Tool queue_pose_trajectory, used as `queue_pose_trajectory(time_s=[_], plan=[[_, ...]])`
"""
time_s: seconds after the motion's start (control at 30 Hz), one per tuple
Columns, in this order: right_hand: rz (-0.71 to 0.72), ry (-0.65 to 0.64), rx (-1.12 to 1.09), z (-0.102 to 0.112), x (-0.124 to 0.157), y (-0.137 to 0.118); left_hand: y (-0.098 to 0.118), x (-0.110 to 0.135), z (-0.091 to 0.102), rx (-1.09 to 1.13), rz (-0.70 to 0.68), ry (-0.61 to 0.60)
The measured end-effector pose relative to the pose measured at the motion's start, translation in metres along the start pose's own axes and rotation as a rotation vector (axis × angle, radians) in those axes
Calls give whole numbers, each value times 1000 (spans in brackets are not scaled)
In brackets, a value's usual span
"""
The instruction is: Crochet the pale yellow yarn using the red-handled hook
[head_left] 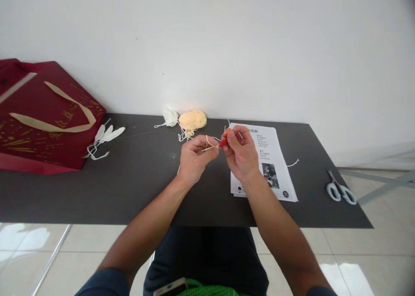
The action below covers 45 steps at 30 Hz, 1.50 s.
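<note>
Above the dark table (136,188) my left hand (194,159) is closed in a pinch on a strand of pale yellow yarn (210,143) that loops over its fingers. My right hand (241,153) is closed round a crochet hook with a red-orange handle (224,142); the hook's thin tip points left into the yarn between the two hands. The strand appears to lead back to a pale yellow yarn ball (193,120) at the table's far edge.
A small bundle of white yarn (170,117) lies beside the yellow ball. A printed instruction sheet (270,157) lies under my right hand. White-handled scissors (340,190) rest at the right end. A red gift bag (42,118) and white pieces (105,138) are at the left.
</note>
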State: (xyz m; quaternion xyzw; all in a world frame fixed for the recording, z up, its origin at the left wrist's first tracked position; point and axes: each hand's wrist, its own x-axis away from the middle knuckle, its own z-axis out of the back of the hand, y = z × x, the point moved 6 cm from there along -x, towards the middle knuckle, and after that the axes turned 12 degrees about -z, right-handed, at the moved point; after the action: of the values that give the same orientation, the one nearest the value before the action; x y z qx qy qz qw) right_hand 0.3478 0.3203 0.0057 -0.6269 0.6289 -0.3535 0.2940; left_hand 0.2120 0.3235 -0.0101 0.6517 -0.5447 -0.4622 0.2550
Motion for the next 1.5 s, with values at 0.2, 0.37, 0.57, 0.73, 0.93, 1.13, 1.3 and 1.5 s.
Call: queue_pose_trajectory(time_s=[0.2, 0.37, 0.57, 0.73, 0.93, 1.13, 1.3, 1.5], plan=[[31, 72, -53, 0, 1, 8, 0, -3, 2, 15, -35, 43], [38, 117, -58, 4, -1, 11, -2, -4, 3, -51, -44, 68], [7, 119, -52, 6, -3, 15, 11, -9, 7, -334, -194, 42], [3, 114, -70, 5, -1, 12, 9, -11, 8, -405, -179, -18], [-23, 133, -35, 10, -2, 9, -10, -7, 6, -95, 90, 3], [-74, 201, -35, 18, -5, 11, -14, -10, 11, -5, 91, 6], [-80, 262, -15, 24, -6, 10, -12, -14, 17, -115, 26, 28], [40, 344, 68, 28, -7, 3, -4, -16, 22, -316, -56, 57]])
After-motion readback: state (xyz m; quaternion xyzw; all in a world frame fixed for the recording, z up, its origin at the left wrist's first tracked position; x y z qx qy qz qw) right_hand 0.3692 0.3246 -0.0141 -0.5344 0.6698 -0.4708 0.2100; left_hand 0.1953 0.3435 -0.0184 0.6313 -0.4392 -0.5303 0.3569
